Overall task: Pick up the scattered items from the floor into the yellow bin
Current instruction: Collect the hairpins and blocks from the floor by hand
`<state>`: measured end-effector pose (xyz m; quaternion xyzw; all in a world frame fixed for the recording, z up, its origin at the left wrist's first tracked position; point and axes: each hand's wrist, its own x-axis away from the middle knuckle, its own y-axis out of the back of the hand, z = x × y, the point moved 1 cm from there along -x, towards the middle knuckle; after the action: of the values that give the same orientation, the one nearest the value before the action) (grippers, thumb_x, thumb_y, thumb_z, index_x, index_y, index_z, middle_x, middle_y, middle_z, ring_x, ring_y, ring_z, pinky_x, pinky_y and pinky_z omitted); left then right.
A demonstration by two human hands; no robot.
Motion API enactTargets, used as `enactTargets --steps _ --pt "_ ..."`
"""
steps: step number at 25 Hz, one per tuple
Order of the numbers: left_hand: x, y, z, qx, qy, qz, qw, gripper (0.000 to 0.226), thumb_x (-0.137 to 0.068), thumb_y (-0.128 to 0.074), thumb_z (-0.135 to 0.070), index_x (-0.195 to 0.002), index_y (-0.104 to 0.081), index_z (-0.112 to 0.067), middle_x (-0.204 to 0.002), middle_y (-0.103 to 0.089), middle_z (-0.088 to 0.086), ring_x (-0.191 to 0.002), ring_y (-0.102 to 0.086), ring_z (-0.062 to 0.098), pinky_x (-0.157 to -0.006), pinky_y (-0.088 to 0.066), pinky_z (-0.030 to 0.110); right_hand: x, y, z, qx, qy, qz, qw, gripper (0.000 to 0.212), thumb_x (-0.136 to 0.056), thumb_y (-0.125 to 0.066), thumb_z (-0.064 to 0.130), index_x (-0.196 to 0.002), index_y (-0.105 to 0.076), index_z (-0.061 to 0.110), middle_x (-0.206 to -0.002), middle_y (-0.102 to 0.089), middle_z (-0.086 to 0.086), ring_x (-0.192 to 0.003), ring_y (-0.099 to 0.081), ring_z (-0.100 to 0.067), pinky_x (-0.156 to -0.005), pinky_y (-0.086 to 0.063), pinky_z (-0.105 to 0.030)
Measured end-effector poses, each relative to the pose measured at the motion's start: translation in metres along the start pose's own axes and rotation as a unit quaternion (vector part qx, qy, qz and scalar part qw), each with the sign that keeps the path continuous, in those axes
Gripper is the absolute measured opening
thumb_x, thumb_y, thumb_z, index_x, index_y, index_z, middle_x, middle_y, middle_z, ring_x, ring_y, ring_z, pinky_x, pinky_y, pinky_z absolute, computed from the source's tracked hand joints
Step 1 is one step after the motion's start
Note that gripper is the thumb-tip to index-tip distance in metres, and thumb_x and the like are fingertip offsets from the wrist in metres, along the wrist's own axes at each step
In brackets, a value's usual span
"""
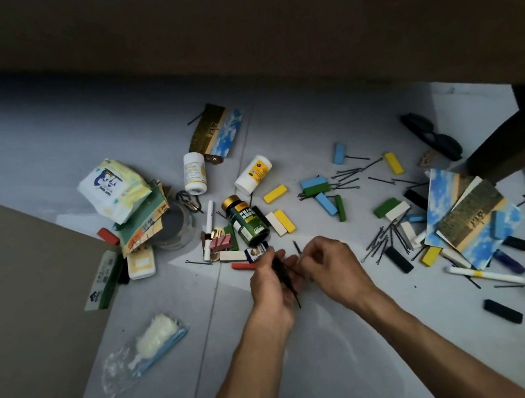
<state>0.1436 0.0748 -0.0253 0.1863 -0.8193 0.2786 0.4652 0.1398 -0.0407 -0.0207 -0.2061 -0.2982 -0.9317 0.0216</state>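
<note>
Fingers: left hand (pixel 274 283) grips hairpins (pixel 286 279) | right hand (pixel 329 265) pinches one | green bottle (pixel 246 219) beyond

Scattered items on the grey floor. Green bottle (pixel 247 222) with gold cap lying on its side at centre; two white bottles (pixel 194 173) toppled at 12 o'clock of it; black hairpins (pixel 384 242) heaped at 3 o'clock among coloured blocks (pixel 275 194); tissue pack (pixel 114 188) at 10 o'clock.

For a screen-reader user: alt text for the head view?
Two bare hands meet over a grey floor, the left hand holding a bundle of black hairpins, the right hand pinching one more; bottles, coloured blocks and cards lie scattered around.
</note>
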Motion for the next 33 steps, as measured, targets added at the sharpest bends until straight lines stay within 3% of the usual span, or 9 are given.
enactTargets --steps 2,4,8,13,19,22,26,29,33 --pt "0.002 -0.005 0.004 0.016 0.019 0.011 1.000 0.031 -0.097 -0.051 -0.034 -0.098 -0.062 -0.006 -0.076 -0.062 0.010 -0.068 -0.060 0.024 -0.062 -0.047 0.033 0.012 -0.001 -0.008 0.020 0.030 -0.045 0.998 0.022 -0.090 -0.059 0.035 -0.075 -0.066 0.021 -0.072 -0.068 0.007 -0.069 -0.062 -0.009 -0.058 -0.045 -0.026" --pt "0.004 -0.005 0.004 0.016 0.021 0.021 0.999 0.031 -0.096 -0.053 -0.036 -0.099 -0.063 -0.006 -0.073 -0.063 0.009 -0.065 -0.060 0.023 -0.061 -0.048 0.033 0.014 -0.004 -0.018 0.138 0.034 -0.107 0.984 0.022 -0.090 -0.058 0.032 -0.076 -0.065 0.016 -0.077 -0.067 0.002 -0.073 -0.061 -0.019 -0.058 -0.039 -0.028" --pt "0.004 -0.001 -0.002 0.003 0.007 0.021 1.000 0.032 -0.094 -0.054 -0.037 -0.103 -0.064 -0.008 -0.078 -0.067 0.009 -0.069 -0.063 0.023 -0.064 -0.051 0.033 0.009 -0.014 -0.025 0.351 0.051 -0.087 0.931 0.016 -0.091 -0.053 0.020 -0.085 -0.065 0.011 -0.091 -0.065 -0.006 -0.080 -0.062 -0.027 -0.058 -0.034 -0.029" --pt "0.008 0.001 -0.004 0.034 0.027 -0.006 0.999 0.026 -0.095 -0.055 -0.032 -0.099 -0.062 -0.008 -0.079 -0.067 0.010 -0.072 -0.064 0.024 -0.062 -0.052 0.032 0.008 -0.019 -0.017 0.317 0.037 -0.112 0.941 0.024 -0.089 -0.056 0.030 -0.086 -0.065 0.009 -0.090 -0.064 -0.009 -0.079 -0.062 -0.030 -0.057 -0.034 -0.030" --pt "0.009 0.001 -0.002 0.029 0.060 -0.054 0.996 0.013 -0.094 -0.049 -0.005 -0.082 -0.052 -0.008 -0.059 -0.047 0.004 -0.045 -0.045 0.015 -0.036 -0.031 0.017 -0.004 -0.020 -0.017 0.351 0.032 -0.119 0.928 0.021 -0.093 -0.048 0.019 -0.090 -0.066 0.010 -0.094 -0.067 -0.007 -0.082 -0.064 -0.027 -0.057 -0.032 -0.028" --pt "0.011 0.001 -0.003 0.034 0.092 -0.049 0.994 0.017 -0.096 -0.046 -0.013 -0.080 -0.053 -0.010 -0.065 -0.053 0.005 -0.056 -0.052 0.019 -0.050 -0.043 0.026 -0.005 -0.022 -0.018 0.328 0.024 -0.130 0.936 0.023 -0.092 -0.054 0.029 -0.093 -0.066 0.009 -0.096 -0.065 -0.008 -0.083 -0.064 -0.029 -0.059 -0.033 -0.029" --pt "0.011 -0.003 -0.004 0.042 0.095 -0.038 0.994 0.023 -0.098 -0.046 -0.031 -0.083 -0.051 -0.014 -0.073 -0.059 0.010 -0.067 -0.058 0.025 -0.060 -0.047 0.031 -0.013 -0.019 -0.017 0.357 0.017 -0.105 0.928 0.016 -0.086 -0.053 0.011 -0.098 -0.063 0.007 -0.099 -0.065 -0.010 -0.085 -0.065 -0.030 -0.059 -0.033 -0.030" --pt "0.012 -0.005 -0.005 0.046 0.076 -0.030 0.996 0.019 -0.097 -0.048 -0.029 -0.087 -0.052 -0.013 -0.076 -0.061 0.011 -0.069 -0.059 0.025 -0.061 -0.048 0.032 -0.012 -0.007 -0.017 0.307 -0.036 -0.074 0.948 0.021 -0.089 -0.049 0.017 -0.103 -0.059 0.005 -0.100 -0.063 -0.009 -0.089 -0.063 -0.029 -0.064 -0.035 -0.028" --pt "0.009 -0.023 0.006 0.057 0.081 0.019 0.995 0.026 -0.098 -0.049 -0.033 -0.085 -0.052 -0.011 -0.080 -0.060 0.013 -0.075 -0.061 0.028 -0.070 -0.051 0.038 0.012 0.021 -0.009 -0.027 -0.037 -0.058 0.997 0.008 -0.084 -0.062 0.025 -0.081 -0.066 0.018 -0.075 -0.068 0.009 -0.071 -0.063 -0.010 -0.059 -0.044 -0.020"
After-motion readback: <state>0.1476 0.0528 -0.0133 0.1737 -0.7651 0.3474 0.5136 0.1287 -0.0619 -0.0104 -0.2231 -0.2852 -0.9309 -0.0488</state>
